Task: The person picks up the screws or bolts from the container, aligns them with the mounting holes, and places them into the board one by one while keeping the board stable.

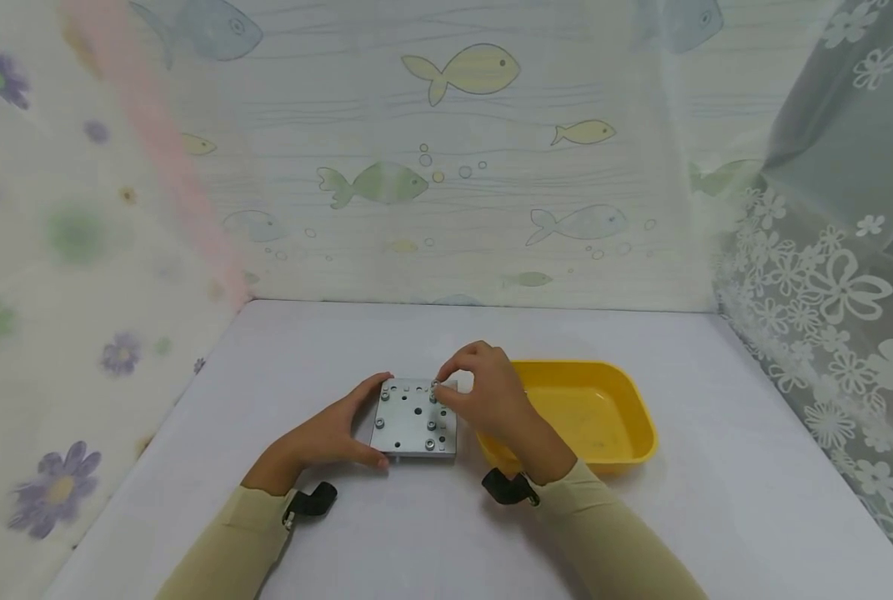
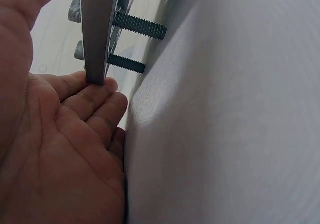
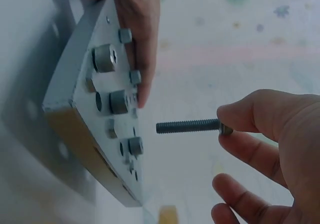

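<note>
A square metal plate [image 1: 404,429] with holes and several socket-head screws lies in the middle of the table. My left hand [image 1: 324,435] holds its left side, thumb at the near corner and fingers at the far one. Below the plate's edge [image 2: 97,34], threaded screw shanks [image 2: 140,25] stick out in the left wrist view. Over the far right part of the plate, my right hand [image 1: 494,396] pinches a screw [image 3: 192,126] by its head between thumb and index finger. The screw's threaded tip points at the plate, apart from its face.
Right of the plate stands a yellow tray [image 1: 644,437], partly behind my right forearm. Black wrist cameras [image 1: 317,500] sit on both sleeves. Printed curtains [image 1: 371,250] enclose the white table [image 1: 416,533] at the back and sides.
</note>
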The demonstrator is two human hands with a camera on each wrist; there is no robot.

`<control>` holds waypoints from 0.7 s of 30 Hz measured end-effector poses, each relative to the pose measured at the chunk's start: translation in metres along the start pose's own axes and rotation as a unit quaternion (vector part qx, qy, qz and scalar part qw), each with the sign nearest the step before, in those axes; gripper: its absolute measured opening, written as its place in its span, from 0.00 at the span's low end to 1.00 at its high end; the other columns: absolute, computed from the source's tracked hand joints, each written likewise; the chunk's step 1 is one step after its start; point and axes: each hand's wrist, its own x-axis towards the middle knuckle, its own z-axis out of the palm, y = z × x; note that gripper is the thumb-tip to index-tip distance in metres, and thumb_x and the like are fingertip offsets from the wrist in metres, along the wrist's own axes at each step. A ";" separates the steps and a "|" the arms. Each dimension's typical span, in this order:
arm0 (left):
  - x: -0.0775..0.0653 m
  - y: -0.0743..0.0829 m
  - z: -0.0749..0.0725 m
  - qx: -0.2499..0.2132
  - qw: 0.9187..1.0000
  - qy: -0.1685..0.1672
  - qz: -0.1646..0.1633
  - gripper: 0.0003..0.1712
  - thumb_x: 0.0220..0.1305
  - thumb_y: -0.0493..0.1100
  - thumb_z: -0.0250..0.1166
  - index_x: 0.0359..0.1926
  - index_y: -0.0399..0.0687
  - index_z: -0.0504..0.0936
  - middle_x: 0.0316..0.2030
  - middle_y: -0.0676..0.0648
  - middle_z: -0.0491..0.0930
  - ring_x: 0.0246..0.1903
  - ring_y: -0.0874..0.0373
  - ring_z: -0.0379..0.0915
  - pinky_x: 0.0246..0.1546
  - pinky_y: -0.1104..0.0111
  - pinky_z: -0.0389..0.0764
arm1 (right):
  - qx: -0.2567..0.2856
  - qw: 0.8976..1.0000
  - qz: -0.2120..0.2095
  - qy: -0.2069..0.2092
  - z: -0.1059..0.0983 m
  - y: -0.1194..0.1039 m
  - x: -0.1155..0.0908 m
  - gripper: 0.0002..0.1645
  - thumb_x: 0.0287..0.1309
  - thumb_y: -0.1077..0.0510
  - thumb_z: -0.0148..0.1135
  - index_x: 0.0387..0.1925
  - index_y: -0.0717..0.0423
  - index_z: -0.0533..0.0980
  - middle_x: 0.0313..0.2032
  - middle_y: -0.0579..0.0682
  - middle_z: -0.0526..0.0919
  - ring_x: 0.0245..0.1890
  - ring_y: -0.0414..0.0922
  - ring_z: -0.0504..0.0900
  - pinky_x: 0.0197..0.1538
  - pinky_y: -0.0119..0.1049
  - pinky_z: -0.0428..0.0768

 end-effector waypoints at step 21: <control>0.000 -0.001 0.001 0.007 1.000 0.002 0.003 0.78 0.35 0.61 0.88 0.82 0.68 0.48 0.82 0.55 0.49 0.82 0.50 0.39 0.79 0.40 0.46 | -0.047 0.998 -0.032 0.027 0.022 0.000 -0.005 0.03 0.58 0.45 0.75 0.34 0.34 0.89 0.48 0.43 0.82 0.52 0.49 0.74 0.55 0.47 0.74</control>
